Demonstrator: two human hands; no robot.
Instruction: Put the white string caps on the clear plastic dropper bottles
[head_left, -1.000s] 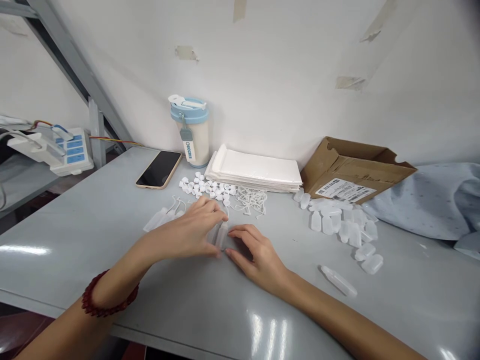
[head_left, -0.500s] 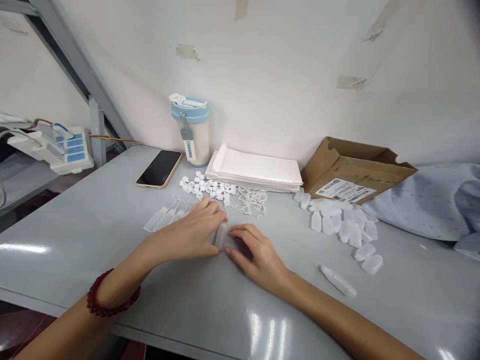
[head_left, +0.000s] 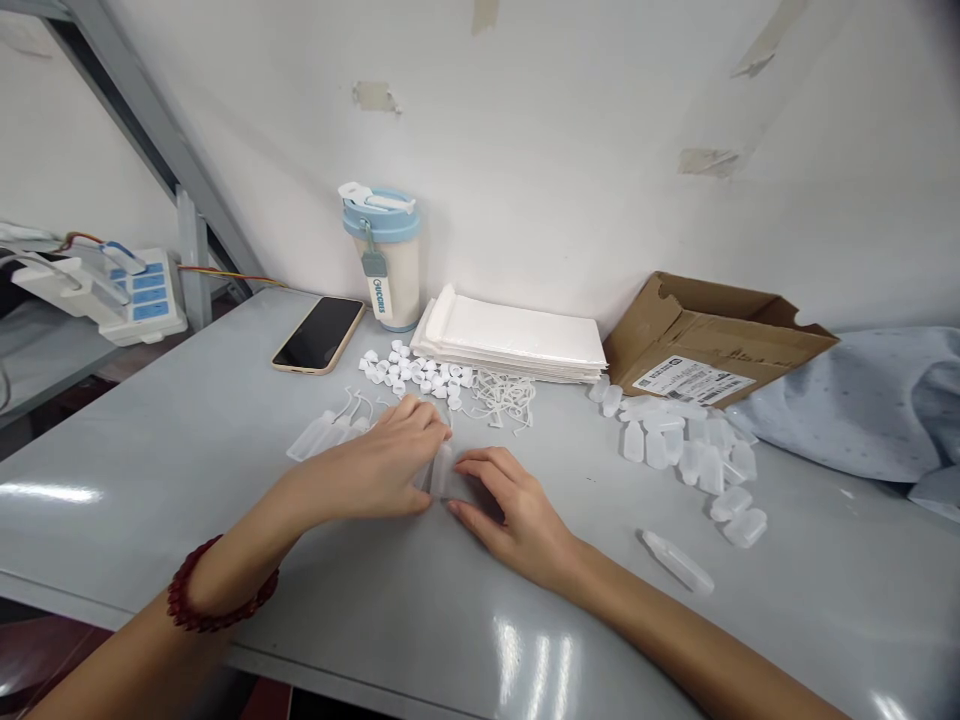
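Note:
A small translucent plastic bottle [head_left: 442, 470] lies on the grey table between my hands. My left hand [head_left: 382, 460] is curled over its left side, fingertips at the upper end and thumb near the lower end. Part of the bottle is hidden by those fingers. Close on the right, my right hand [head_left: 517, 510] rests with thumb and fingers apart, holding nothing. Left of my left hand lie several bottles with white strings [head_left: 319, 432] in a row. Beyond my hands are a pile of white caps [head_left: 409, 370] and a heap of white strings [head_left: 504, 400].
More translucent bottles [head_left: 675, 440] lie loose at the right, with a single bottle [head_left: 677, 562] nearer me. Along the wall stand a tumbler [head_left: 394, 270], white padded envelopes [head_left: 517, 335] and an opened cardboard box [head_left: 705, 345]. A phone [head_left: 319, 335] lies at left.
My left thumb has drawn slightly left, off the lower end of the bottle. My right hand has barely shifted. The other things lie as before.

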